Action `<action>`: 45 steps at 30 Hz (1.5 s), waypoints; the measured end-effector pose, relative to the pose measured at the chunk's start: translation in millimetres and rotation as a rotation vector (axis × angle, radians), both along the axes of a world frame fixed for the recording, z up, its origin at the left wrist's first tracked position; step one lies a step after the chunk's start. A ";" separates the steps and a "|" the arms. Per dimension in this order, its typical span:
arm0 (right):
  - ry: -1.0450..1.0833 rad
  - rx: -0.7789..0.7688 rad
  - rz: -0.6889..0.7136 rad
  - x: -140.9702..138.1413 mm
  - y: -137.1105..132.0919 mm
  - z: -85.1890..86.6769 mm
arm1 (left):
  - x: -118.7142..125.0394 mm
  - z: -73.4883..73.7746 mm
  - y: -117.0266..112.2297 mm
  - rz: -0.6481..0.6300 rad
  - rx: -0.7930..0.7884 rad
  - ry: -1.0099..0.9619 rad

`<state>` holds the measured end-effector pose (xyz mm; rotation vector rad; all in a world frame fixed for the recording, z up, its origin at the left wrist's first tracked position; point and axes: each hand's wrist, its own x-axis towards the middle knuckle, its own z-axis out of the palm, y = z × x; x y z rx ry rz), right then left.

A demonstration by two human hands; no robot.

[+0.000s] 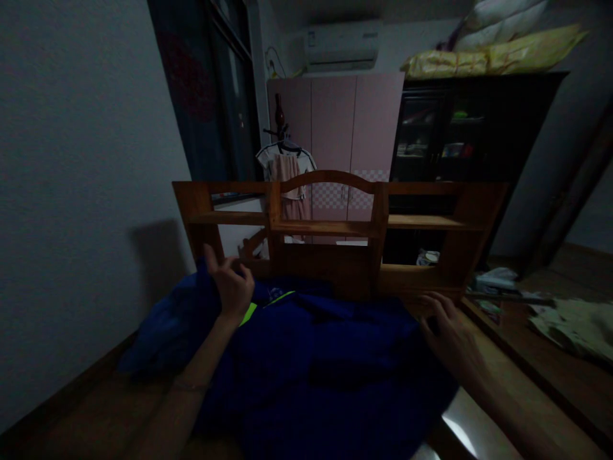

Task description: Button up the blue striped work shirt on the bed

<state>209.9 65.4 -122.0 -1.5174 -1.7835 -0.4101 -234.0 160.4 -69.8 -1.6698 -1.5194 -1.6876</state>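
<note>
A dark blue garment (325, 358) with lime-green trim and a small pale emblem spreads across the lower middle of the head view, in front of a wooden headboard. My left hand (232, 287) grips it on the left side, fingers curled and one finger pointing up, with blue cloth rising beside that finger. On the other side, my right hand (447, 332) has its fingers bent round the garment's right edge; the fingertips are dim. To the left of the garment lies a lighter blue bunched cloth (165, 326), partly covered by it.
The wooden headboard (328, 227) with open shelves stands just beyond the garment, and a wall (86, 191) rises close on the left. Farther back are a pink wardrobe (332, 121), a coat stand with clothes (286, 160) and a dark cabinet (483, 128). A tissue pack (495, 281) lies at right.
</note>
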 end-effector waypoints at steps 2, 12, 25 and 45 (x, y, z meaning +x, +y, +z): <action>0.000 -0.039 0.079 -9.8 9.9 -3.6 | 25.4 -17.2 -6.6 -0.218 0.030 0.389; 0.134 -0.310 0.266 -4.3 66.0 -66.5 | 75.0 -93.9 8.7 -0.605 -0.315 0.626; 0.174 -0.424 0.219 -0.2 66.2 -76.0 | 75.3 -104.1 10.8 -0.538 -0.417 0.509; 0.194 -0.387 0.280 -1.8 61.7 -72.5 | 77.5 -107.9 9.0 -0.627 -0.472 0.622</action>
